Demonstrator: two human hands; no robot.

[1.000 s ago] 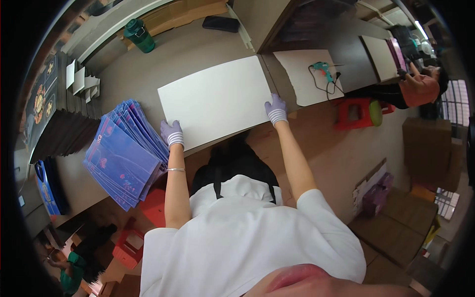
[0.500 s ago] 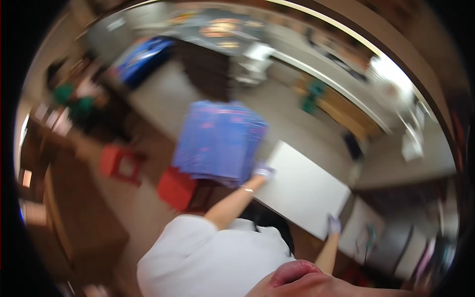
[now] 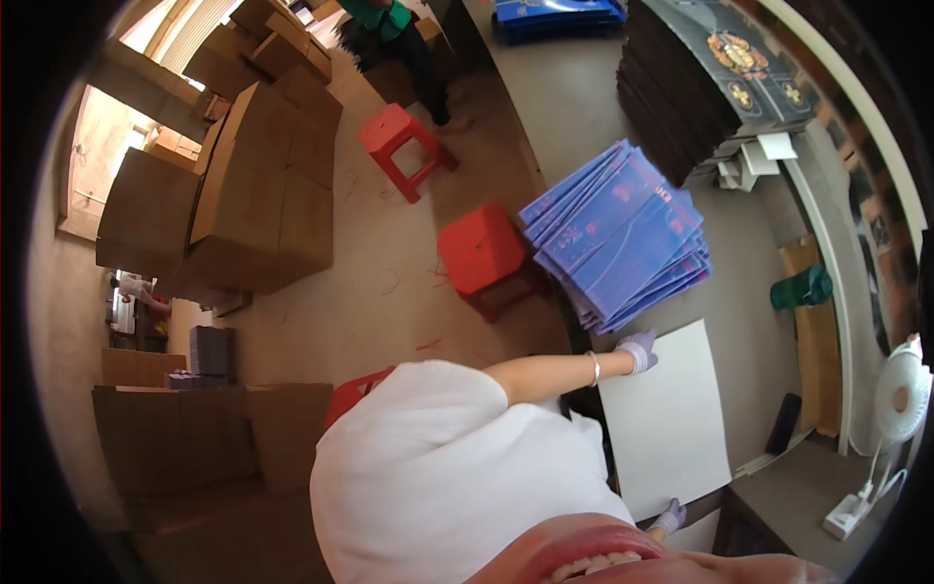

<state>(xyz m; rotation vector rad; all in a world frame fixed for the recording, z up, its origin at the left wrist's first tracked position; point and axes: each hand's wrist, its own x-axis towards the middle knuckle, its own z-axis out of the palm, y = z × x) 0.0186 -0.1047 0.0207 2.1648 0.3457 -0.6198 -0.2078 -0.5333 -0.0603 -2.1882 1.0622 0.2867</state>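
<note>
A blank white rectangular board (image 3: pixel 666 419) lies over the table's front edge, flat side up. My left hand (image 3: pixel 637 351), in a pale purple glove with a bracelet at the wrist, is closed on its far-left edge. At the opposite edge my right hand (image 3: pixel 669 518), gloved the same, grips the board; only its fingertips and part of the back show. Just beyond my left hand stands a fanned stack of blue-purple printed folders (image 3: pixel 623 234), touching neither hand.
A tall stack of black printed pieces (image 3: pixel 671 88) and blue packages (image 3: pixel 559 15) stand farther along the grey table (image 3: pixel 559 97). A green bottle (image 3: pixel 803 288), a dark phone-like object (image 3: pixel 784 423) and a white fan (image 3: pixel 903 394) line the right. Red stools (image 3: pixel 482 255) and cardboard boxes (image 3: pixel 263 185) occupy the left.
My view has swung left, so the table and board now appear turned and farther right. Both hands stay at the board's two edges. The blur has gone.
</note>
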